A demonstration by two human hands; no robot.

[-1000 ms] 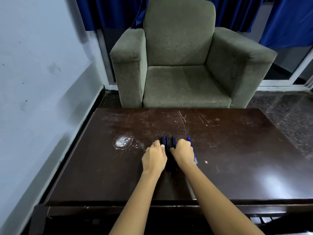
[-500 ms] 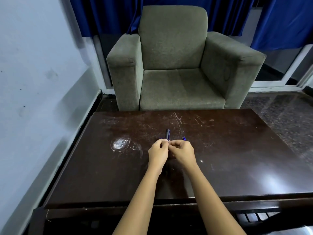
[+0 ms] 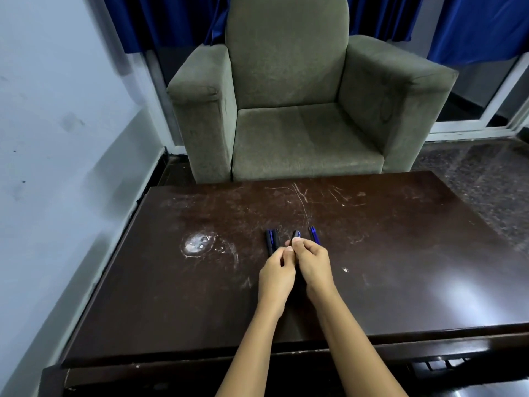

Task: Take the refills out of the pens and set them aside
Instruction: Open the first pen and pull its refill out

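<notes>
- A whitish stain [image 3: 197, 244] marks the dark surface [image 3: 400, 253].
- Right of the stain, a pen pair [image 3: 272, 240] in dark blue lies side by side on the surface, pointing away from the person.
- Further right of the stain, the left hand [image 3: 276, 272] curls its fingers [image 3: 287, 250] onto the held pen [image 3: 296, 234].
- The right hand [image 3: 315, 265] touches the left and grips the same pen, whose far end pokes out past the thumb.
- Farthest right of the stain, a lone pen [image 3: 313, 235] lies just beside the right knuckles.
</notes>
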